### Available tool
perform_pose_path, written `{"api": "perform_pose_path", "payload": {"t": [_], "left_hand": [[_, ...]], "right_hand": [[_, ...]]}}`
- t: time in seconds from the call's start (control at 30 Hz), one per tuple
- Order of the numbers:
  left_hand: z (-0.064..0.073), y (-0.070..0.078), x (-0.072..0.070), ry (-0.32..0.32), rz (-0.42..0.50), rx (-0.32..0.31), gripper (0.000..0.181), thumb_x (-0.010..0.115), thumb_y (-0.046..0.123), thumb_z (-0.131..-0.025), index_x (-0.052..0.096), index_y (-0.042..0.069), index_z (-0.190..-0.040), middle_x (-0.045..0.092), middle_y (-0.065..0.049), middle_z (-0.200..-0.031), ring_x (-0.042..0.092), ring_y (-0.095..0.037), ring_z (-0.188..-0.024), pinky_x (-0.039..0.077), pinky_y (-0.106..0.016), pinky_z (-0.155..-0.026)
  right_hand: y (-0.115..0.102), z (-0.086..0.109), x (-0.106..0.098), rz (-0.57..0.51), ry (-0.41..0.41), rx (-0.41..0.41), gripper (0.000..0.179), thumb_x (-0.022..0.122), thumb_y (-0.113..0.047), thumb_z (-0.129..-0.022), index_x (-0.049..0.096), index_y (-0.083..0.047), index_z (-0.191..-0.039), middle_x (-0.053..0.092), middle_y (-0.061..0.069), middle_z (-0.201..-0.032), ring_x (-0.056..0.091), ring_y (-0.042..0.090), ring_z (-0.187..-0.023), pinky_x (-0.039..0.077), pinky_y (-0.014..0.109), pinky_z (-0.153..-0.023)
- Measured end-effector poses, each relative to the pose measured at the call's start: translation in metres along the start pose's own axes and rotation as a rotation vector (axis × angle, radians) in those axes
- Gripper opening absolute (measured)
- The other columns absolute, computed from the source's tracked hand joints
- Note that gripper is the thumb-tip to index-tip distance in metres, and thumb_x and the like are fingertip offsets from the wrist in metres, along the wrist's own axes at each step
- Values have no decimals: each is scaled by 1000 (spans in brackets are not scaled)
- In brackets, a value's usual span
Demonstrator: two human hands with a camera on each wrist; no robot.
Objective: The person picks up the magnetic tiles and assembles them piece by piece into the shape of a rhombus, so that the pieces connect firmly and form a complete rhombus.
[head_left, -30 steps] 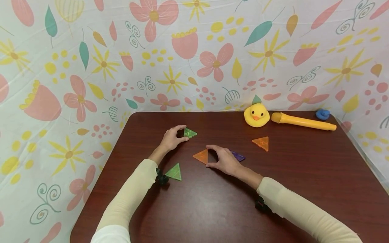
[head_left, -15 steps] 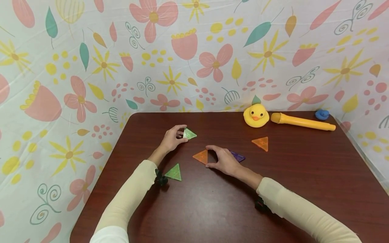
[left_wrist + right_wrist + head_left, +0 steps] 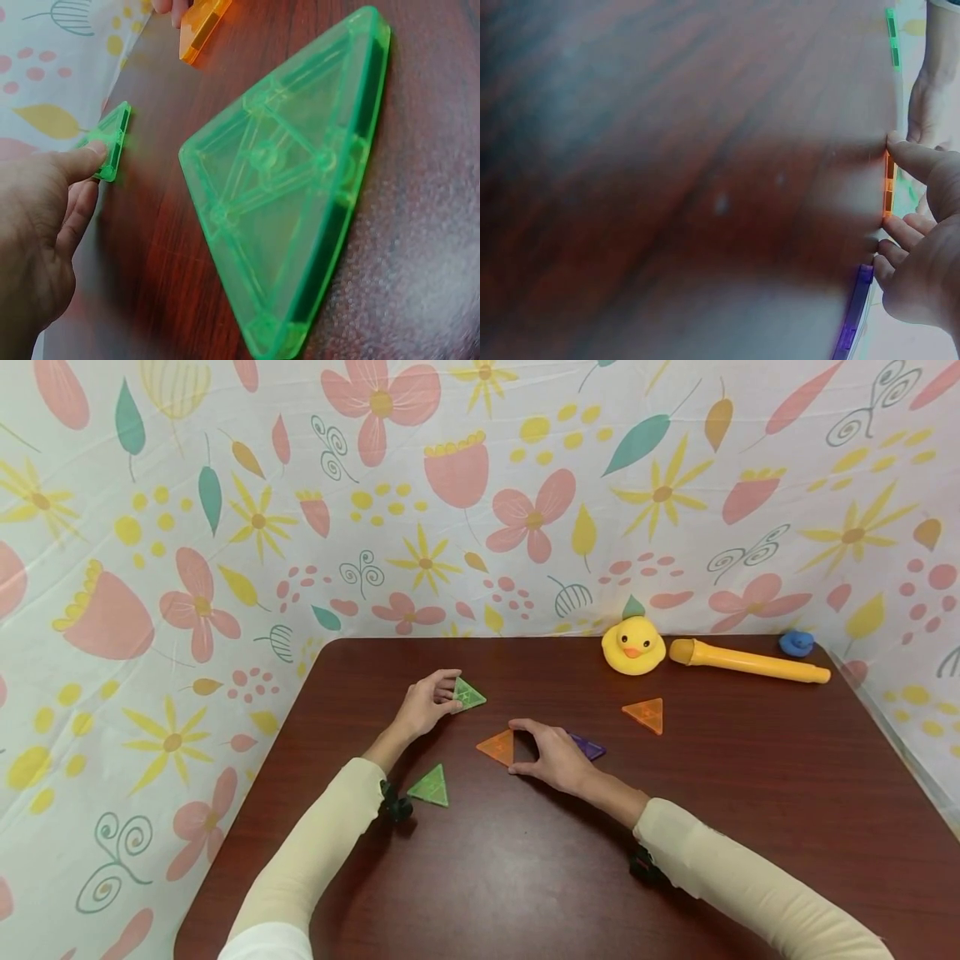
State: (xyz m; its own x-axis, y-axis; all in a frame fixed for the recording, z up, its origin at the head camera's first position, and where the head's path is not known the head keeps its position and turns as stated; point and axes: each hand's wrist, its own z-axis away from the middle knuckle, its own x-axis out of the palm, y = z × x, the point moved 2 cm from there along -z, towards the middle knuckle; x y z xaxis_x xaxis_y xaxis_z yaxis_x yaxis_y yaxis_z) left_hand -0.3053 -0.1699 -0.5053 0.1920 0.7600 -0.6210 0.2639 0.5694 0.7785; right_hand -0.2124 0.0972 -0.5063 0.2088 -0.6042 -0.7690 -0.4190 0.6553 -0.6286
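Observation:
My left hand pinches a translucent green triangle tile at the far left; in the left wrist view its thumb lies over that tile. My right hand holds an orange triangle tile flat on the table, thumb and a finger at two of its corners. Seen edge-on in the right wrist view, the orange tile sits between those fingertips. Partly hidden behind the right hand is a purple tile. A second green triangle tile lies beside my left wrist, large in the left wrist view.
Another orange triangle tile lies right of the hands. Along the back of the dark wooden table are a yellow rubber duck, a yellow stick-like toy and a small blue duck-like toy. A flowered cloth hangs behind.
The green tile in my left hand has tilted and turned slightly, and the fingers have shifted on it. My right hand and the orange tile stay where they were.

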Motion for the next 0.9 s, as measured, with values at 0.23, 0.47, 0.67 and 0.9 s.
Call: {"api": "perform_pose_path", "payload": {"t": [0.23, 0.47, 0.67, 0.9], "left_hand": [[2, 2, -2, 36, 20, -19, 52, 78, 12, -99, 62, 8, -148, 73, -12, -131, 71, -27, -115, 59, -40, -95], [5, 1, -4, 79, -5, -6, 35, 79, 17, -98, 74, 11, -133, 78, -7, -117, 75, -22, -106, 61, -42, -92], [8, 3, -6, 83, 11, 2, 28, 79, 19, -98, 77, 12, -125, 79, -4, -112, 75, -21, -104, 62, -40, -87], [11, 5, -7, 86, 51, 39, 24, 80, 18, -97, 79, 12, -120, 80, -3, -108, 76, -21, -102, 62, -35, -81]], "right_hand": [[0, 1, 0, 3, 0, 1, 77, 93, -23, -85, 57, -2, -149, 63, 15, -146, 59, 34, -136, 50, 52, -108], [0, 1, 0, 6, 1, 1, 76, 93, -23, -85, 57, -2, -149, 64, 16, -146, 60, 35, -135, 50, 52, -108], [0, 2, 0, 13, 3, -1, 76, 93, -23, -85, 58, -3, -149, 64, 16, -145, 60, 35, -135, 51, 52, -108], [-1, 2, 0, 6, 4, -8, 75, 93, -23, -85, 58, -3, -148, 64, 16, -145, 60, 35, -134, 51, 53, -107]]}}
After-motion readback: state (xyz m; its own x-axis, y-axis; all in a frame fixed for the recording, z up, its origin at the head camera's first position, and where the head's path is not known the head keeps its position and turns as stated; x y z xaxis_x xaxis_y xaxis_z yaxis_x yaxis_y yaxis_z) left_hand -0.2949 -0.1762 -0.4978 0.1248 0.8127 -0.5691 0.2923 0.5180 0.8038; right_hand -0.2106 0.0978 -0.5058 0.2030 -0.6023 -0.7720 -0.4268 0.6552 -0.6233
